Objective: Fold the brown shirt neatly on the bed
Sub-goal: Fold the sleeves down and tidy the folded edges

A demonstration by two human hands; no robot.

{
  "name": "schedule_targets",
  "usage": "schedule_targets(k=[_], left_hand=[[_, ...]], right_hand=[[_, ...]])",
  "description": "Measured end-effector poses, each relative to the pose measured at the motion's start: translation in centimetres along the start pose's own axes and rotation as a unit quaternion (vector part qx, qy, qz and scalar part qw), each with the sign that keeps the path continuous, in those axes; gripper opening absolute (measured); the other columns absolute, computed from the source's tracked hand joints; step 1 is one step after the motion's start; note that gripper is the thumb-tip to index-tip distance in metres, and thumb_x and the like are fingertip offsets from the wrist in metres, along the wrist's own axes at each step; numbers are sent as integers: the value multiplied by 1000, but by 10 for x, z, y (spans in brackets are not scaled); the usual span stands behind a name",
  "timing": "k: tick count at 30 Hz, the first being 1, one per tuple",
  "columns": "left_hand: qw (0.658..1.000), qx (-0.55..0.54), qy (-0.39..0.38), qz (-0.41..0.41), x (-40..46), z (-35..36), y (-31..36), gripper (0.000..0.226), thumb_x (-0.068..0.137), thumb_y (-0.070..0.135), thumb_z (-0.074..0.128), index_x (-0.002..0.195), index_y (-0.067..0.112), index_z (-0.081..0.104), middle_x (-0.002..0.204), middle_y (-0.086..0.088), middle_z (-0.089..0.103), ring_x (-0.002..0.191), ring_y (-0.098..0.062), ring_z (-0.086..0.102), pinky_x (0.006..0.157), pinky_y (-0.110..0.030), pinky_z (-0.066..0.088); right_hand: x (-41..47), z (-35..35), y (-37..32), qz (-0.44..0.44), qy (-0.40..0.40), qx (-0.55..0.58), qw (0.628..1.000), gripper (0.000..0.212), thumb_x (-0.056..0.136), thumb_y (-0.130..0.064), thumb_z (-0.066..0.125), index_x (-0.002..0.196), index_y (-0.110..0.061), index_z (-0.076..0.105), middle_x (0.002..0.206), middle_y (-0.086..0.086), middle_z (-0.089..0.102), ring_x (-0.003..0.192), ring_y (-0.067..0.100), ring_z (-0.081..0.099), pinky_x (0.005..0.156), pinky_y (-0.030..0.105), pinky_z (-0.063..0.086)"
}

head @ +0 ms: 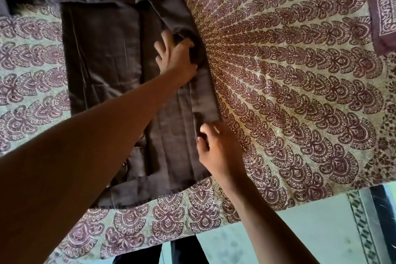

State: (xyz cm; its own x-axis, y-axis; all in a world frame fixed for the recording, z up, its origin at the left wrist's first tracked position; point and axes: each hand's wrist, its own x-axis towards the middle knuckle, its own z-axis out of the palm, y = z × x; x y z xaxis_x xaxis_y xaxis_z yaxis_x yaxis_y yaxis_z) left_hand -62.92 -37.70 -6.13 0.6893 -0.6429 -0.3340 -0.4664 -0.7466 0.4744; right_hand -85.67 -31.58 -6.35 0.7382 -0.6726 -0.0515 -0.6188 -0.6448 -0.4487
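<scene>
The brown shirt (111, 53) lies partly folded on the bed, its long body running from the top of the view down to the near edge. My left hand (174, 54) reaches across it and grips a bunched fold of the shirt at its right edge. Lower down, my right hand (216, 146) pinches the same right edge between thumb and fingers. A folded-over panel covers the shirt's left half. The shirt's upper part runs out of view at the top.
The bed is covered by a cream spread with a maroon fan pattern (289, 75). A maroon-bordered printed cloth (383, 2) lies at the top right. The bed's near edge runs along the bottom, with a pale floor (310, 231) beyond it.
</scene>
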Motion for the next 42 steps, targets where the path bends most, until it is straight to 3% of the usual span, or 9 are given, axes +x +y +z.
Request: schedule_targets(k=[2, 6, 9, 12, 16, 22, 28, 33, 42], left_hand=[[998, 46, 30, 14, -7, -1, -4, 63, 80, 24, 83, 134, 37, 54, 158, -10, 16, 139, -40, 23, 112, -54, 36], [962, 169, -23, 212, -11, 1, -21, 74, 85, 46, 73, 151, 44, 40, 169, 2, 11, 152, -34, 17, 114, -61, 28], [939, 237, -88, 234, -20, 16, -44, 89, 91, 73, 47, 162, 42, 5, 172, 11, -8, 160, -25, -3, 117, -68, 15], [933, 243, -74, 256, -33, 26, -62, 97, 84, 86, 34, 162, 42, -4, 172, 10, -13, 160, -26, -4, 114, -72, 12], [931, 241, -64, 265, -42, 29, -69, 104, 80, 87, 42, 162, 42, -4, 172, 9, -13, 160, -28, -6, 114, -74, 12], [933, 229, -78, 267, -46, 25, -69, 106, 79, 86, 46, 162, 41, -3, 172, 8, -12, 160, -26, -4, 116, -73, 12], [941, 199, -66, 264, -45, 20, -73, 101, 85, 76, 50, 164, 35, 2, 173, 8, -3, 157, -28, 8, 115, -68, 21], [953, 176, 85, 232, -8, 12, -64, 65, 102, 55, 38, 159, 26, 27, 166, -2, 25, 138, -35, 34, 106, -58, 32], [983, 142, -8, 113, 106, -28, -48, 68, 104, 63, 25, 163, 29, 18, 173, 4, 4, 160, -21, 3, 125, -55, 11]], right_hand=[[1, 3, 12, 7, 15, -35, 999, 31, 81, -14, 76, 110, -12, 68, 117, 10, 66, 104, 31, 64, 83, 41, 55], [-18, 17, 36, -46, -27, -87, 995, 39, 95, -26, 63, 131, -12, 66, 155, 10, 49, 142, 30, 46, 108, 54, 42], [-38, 20, 48, -100, -38, -79, 991, 39, 95, -27, 66, 131, -13, 67, 157, 10, 48, 148, 29, 43, 110, 55, 35], [-41, 8, 52, -110, -22, -65, 992, 29, 96, -33, 65, 120, -17, 72, 152, 8, 54, 144, 28, 47, 108, 56, 32], [-5, 6, 50, -88, -13, -77, 993, 49, 100, -38, 57, 142, -14, 58, 162, 8, 41, 150, 27, 39, 110, 54, 33], [16, 13, 53, -93, -136, -163, 973, 80, 99, -64, 40, 163, -17, 26, 174, 8, 6, 160, 31, 11, 122, 58, 20], [-38, 3, 66, -139, -167, -148, 965, 72, 104, -64, 30, 163, -22, 28, 174, 5, 5, 161, 26, 2, 121, 64, 20], [5, 4, 57, -148, -67, -116, 980, 60, 107, -47, 38, 158, -16, 39, 172, 6, 19, 160, 26, 12, 124, 57, 15], [133, 28, 39, -133, -76, -200, 968, 68, 107, -52, 33, 163, -14, 25, 174, 8, 9, 161, 25, 8, 125, 50, 20]])
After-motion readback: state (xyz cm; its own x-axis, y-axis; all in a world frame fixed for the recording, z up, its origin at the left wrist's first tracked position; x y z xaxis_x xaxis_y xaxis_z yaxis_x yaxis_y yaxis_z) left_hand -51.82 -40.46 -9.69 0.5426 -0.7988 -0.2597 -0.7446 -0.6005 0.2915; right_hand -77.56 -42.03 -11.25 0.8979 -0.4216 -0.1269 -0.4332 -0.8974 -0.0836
